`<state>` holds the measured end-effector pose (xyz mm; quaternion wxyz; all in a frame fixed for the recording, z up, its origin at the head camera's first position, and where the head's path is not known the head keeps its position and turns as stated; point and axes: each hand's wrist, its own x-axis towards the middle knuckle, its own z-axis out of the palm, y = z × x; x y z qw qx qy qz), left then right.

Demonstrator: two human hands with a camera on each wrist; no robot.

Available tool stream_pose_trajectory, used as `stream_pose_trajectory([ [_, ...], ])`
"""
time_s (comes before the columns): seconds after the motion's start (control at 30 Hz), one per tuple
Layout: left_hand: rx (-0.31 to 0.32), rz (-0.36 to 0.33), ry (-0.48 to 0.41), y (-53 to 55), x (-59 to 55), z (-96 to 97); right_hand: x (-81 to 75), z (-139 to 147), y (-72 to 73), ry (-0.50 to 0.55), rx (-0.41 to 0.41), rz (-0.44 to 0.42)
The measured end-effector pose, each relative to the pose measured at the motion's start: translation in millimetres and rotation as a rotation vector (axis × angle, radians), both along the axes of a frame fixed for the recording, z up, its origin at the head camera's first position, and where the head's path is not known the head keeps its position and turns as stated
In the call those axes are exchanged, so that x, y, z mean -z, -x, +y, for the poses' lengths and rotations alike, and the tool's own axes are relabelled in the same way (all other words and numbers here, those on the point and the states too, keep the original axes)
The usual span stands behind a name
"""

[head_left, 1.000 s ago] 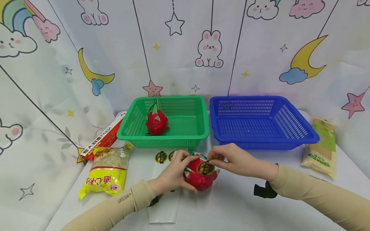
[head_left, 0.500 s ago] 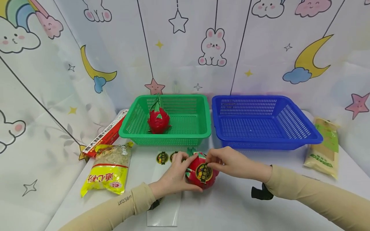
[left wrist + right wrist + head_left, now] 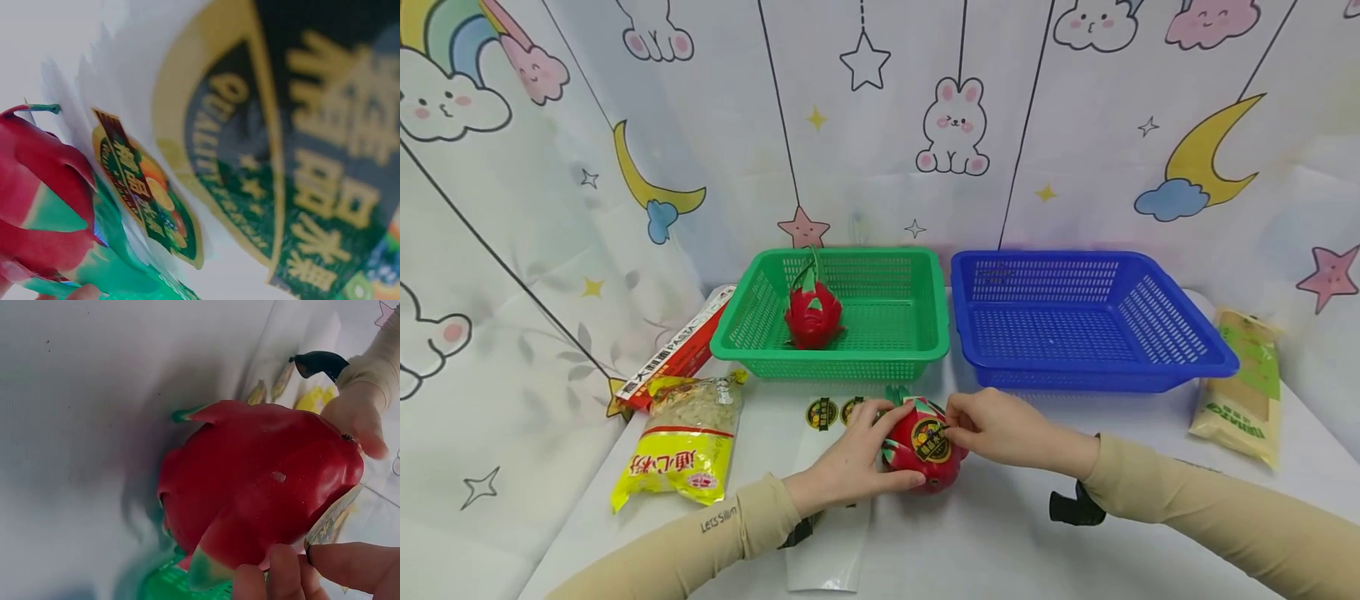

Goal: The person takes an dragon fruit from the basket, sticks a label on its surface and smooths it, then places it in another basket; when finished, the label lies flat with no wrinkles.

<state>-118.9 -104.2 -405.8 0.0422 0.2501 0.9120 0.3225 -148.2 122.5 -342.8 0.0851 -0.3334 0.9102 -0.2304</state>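
My left hand grips a red dragon fruit from its left side, thumb along the near side and fingers over the top. A round black-and-gold sticker overlaps the front of the fruit. The right hand pinches this sticker's right edge between thumb and fingers. In the right wrist view, part of the sticker stands off the fruit's skin beside the thumb. Under the left forearm lies a white sticker sheet with more of the same round labels, seen large in the left wrist view.
Behind the hands stand a green basket holding another dragon fruit and a blue basket. On the left lie a yellow pasta bag and a red pasta box. A beige-and-green packet lies at the right.
The sticker has turned and tilted between frames and now lies flatter against the fruit's front. The right hand stays at its edge, shifted slightly; the left hand keeps its grip.
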Motion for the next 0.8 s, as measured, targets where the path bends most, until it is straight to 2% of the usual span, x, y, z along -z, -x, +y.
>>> stream_pose_trajectory([
  [0.23, -0.062, -0.078, -0.095, -2.3, -5.0, 6.1, 0.9, -2.1, -0.2, -0.035, 0.015, -0.029],
  [0.43, -0.116, -0.135, -0.184, -2.4, -9.4, 11.1, 2.1, -3.0, 0.5, -0.055, -0.009, -0.037],
  [0.63, -0.134, -0.15, -0.232, -2.2, -10.1, 12.1, 2.6, -1.4, 2.6, 0.007, -0.036, -0.115],
  [0.8, -0.136, -0.139, -0.237, -2.2, -9.9, 12.2, 3.2, -0.9, 4.7, 0.031, -0.037, -0.169],
])
